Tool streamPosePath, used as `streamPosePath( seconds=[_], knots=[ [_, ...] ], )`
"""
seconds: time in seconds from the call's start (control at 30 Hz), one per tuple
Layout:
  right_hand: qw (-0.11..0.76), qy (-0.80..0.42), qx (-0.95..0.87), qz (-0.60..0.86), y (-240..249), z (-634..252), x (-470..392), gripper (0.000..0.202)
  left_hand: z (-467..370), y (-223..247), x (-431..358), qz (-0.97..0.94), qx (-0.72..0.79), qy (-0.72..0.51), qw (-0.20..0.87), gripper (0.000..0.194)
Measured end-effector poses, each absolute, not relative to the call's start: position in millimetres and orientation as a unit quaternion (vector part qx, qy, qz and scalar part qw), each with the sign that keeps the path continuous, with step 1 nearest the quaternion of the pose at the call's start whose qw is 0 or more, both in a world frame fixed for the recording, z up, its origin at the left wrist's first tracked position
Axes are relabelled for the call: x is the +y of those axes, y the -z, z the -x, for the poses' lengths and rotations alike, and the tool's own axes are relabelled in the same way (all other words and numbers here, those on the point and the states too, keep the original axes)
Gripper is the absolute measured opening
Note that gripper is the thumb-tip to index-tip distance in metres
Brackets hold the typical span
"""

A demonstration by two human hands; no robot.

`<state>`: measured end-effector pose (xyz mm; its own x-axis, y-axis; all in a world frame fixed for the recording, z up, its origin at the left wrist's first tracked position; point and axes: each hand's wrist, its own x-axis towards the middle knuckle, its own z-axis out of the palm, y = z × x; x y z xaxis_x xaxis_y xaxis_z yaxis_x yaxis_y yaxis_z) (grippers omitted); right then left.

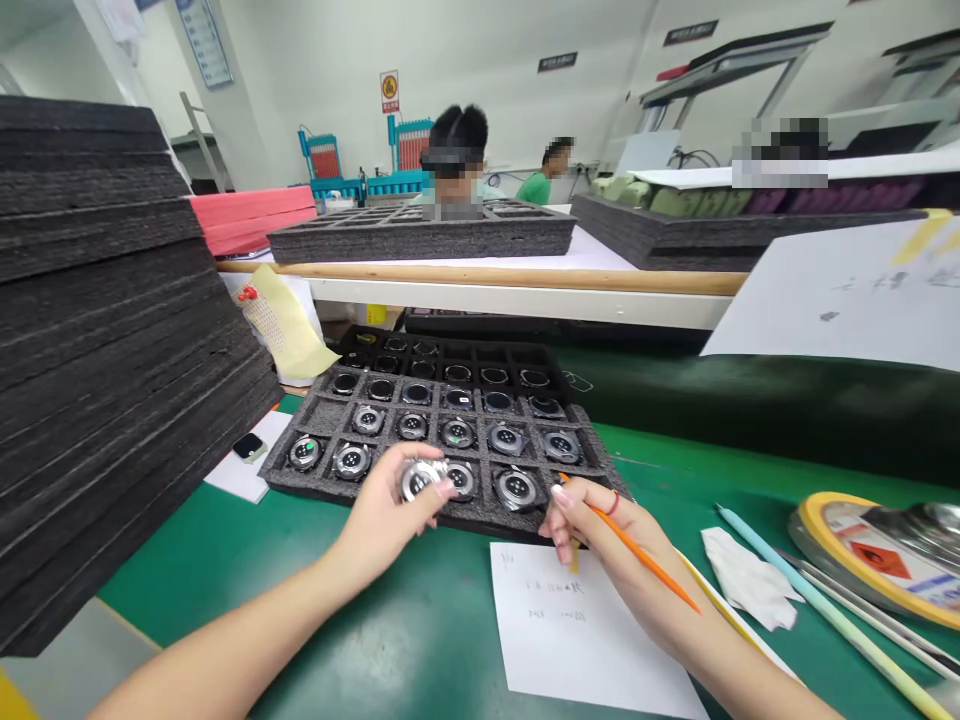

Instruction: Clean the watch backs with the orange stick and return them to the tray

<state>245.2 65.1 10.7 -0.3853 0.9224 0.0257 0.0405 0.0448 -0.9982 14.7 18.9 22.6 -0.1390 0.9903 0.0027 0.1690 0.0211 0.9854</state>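
Between the fingers and thumb of my left hand (401, 497) is a round watch case (417, 481), its sensor side showing, over the front row of a dark foam tray (322, 412). My right hand (592, 520) grips an orange stick tool (645, 558) near the tray's front right corner, above a handwritten paper sheet (555, 640). Several watch cases, such as one at the front (516, 488), sit in the tray's compartments. Behind it lies a second black tray (525, 355) with more watch cases.
Tall stacked black foam (97, 330) stands at the left, near a small watch (249, 447) on white paper. At the right are a crumpled tissue (750, 580), a pale blue stick (817, 600) and a yellow-rimmed tin (885, 560). A shelf (525, 293) crosses behind; people sit beyond.
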Motion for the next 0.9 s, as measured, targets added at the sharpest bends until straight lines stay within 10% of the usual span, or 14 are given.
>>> streamPosePath(
  seconds=[0.33,0.9],
  knots=[
    [0.39,-0.577,-0.613,0.374,-14.3,-242.4,64.5,0.054,120.5,-27.4,62.9,-0.532,0.722,-0.439,0.061,0.04],
    [0.413,-0.521,-0.645,0.376,16.5,-250.2,74.7,0.052,114.4,-8.0,50.5,-0.621,0.757,-0.204,-0.026,0.05]
  ],
)
